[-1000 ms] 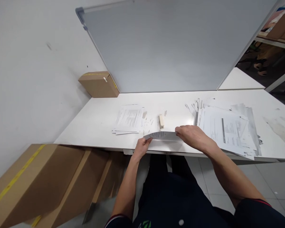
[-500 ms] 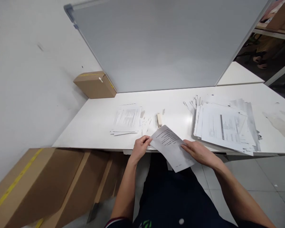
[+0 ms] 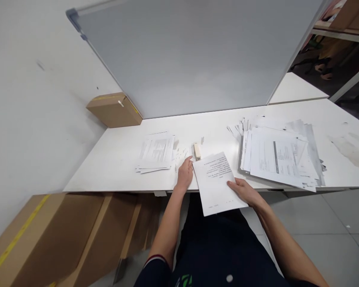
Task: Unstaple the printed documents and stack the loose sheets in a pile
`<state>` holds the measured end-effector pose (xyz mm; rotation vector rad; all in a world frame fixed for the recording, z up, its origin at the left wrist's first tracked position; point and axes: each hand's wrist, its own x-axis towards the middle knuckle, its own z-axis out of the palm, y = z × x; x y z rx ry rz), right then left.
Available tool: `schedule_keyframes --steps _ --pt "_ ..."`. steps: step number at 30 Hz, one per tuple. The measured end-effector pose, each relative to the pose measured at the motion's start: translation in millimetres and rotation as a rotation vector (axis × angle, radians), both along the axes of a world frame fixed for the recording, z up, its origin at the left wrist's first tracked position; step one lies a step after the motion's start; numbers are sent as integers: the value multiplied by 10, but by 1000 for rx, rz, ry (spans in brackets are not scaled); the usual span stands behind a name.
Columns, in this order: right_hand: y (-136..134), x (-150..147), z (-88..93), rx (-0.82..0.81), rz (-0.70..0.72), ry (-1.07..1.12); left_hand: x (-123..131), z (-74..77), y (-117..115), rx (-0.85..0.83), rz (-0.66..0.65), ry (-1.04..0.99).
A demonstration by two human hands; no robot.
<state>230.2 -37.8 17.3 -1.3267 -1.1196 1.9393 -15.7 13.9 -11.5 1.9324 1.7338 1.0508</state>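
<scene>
A printed sheet of paper (image 3: 215, 191) hangs over the table's front edge, its far part above the tabletop. My right hand (image 3: 245, 192) grips it at the right edge, thumb on top and the other fingers hidden beneath. Beside the sheet's left edge is my left hand (image 3: 185, 173), open, with its fingers stretched forward. Its fingertips lie close to a small cream oblong object (image 3: 197, 152) that looks like a stapler; whether they touch it I cannot tell.
On the white table (image 3: 107, 167), a small paper stack (image 3: 157, 151) lies left and a larger, untidy paper pile (image 3: 278, 159) right. A whiteboard (image 3: 191, 59) stands behind. One cardboard box (image 3: 115, 109) sits at the back left; large cartons (image 3: 54, 235) stand below left.
My left hand has let go of the sheet's left corner and moved right and forward, fingers opening. The sheet has turned and now faces up more, still in my right hand.
</scene>
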Motion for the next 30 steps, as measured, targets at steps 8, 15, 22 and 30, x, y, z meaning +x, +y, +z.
schedule_keyframes --steps 8,15,22,30 --pt "60 20 -64 -74 -107 12 17 5 36 25 15 -21" --pt "102 -64 -49 -28 -134 -27 66 6 65 -51 -12 166" --pt "116 -58 -79 -13 -120 -50 68 -33 73 -69 -23 238" --pt "15 -61 2 93 -77 -146 67 -42 49 -22 -17 248"
